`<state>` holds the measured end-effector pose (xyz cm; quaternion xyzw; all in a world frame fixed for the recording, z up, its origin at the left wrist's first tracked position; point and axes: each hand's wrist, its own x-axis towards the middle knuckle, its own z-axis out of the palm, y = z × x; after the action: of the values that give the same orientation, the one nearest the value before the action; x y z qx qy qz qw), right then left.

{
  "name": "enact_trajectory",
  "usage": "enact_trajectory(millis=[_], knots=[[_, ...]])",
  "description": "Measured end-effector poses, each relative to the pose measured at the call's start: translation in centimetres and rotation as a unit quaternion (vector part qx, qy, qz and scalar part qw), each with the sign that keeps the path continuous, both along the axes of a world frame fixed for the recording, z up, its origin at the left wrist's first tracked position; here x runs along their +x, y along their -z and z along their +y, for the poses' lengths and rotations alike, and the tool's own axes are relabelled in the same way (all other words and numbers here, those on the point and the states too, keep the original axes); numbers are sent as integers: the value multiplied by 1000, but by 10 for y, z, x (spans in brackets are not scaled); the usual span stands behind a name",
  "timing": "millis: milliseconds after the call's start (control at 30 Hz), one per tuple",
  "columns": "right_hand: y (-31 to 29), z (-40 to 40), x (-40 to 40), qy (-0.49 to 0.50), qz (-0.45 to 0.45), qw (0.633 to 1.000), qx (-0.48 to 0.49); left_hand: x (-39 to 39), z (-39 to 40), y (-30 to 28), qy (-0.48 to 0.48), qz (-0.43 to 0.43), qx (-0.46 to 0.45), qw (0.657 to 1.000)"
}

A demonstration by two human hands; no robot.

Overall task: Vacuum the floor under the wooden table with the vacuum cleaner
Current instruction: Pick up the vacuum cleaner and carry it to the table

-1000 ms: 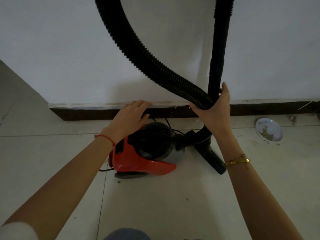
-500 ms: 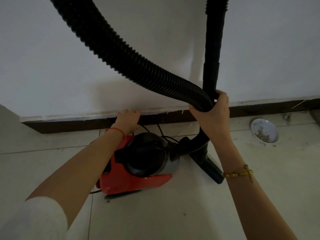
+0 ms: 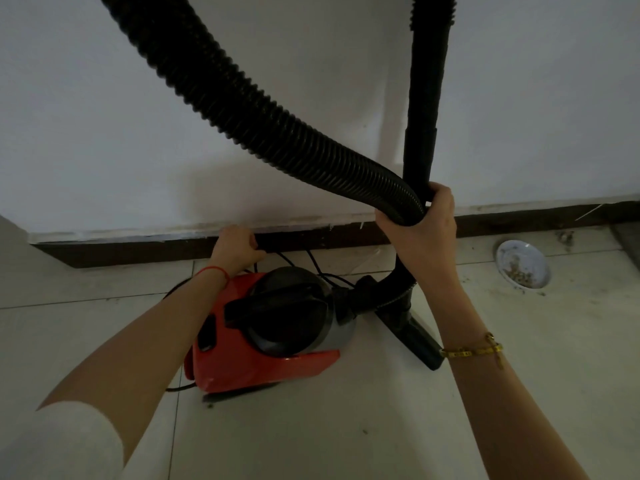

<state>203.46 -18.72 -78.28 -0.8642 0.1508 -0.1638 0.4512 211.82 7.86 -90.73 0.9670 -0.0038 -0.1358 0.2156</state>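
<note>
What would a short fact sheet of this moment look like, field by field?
Place: tiled floor beside a white wall with a dark baseboard
Machine: red and black vacuum cleaner on the floor near the wall
Right hand: grip curled round the ribbed hose and the upright black tube together
Left hand: fingers curled behind the machine, by the black cord; what it holds cannot be made out
Nozzle: on the floor, right of the machine
Nearby: small white dish holding debris, at the right
Wooden table: not in view
</note>
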Motion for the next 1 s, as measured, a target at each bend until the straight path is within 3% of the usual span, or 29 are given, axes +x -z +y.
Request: enact_trajectory(millis=[167, 333, 433, 533, 633, 1000], knots=[[-1, 1, 0, -1, 2, 1000, 1, -13, 11, -23, -119, -132, -78, 981], [-3, 3, -2, -5, 0, 1000, 0, -28, 22, -76, -250, -89, -212, 940], [-6, 3, -4, -8, 4, 1000, 18, -46, 36, -100, -210, -98, -282, 931], [-7, 4, -7, -7, 10, 999, 41, -68, 45, -113, -118, -127, -208, 963], [-11, 7, -11, 0, 10, 999, 45, -97, 49, -121, -44, -151, -196, 968], [-15, 13, -17, 7, 36, 999, 26, -157, 19, -84, 77, -79, -111, 988]])
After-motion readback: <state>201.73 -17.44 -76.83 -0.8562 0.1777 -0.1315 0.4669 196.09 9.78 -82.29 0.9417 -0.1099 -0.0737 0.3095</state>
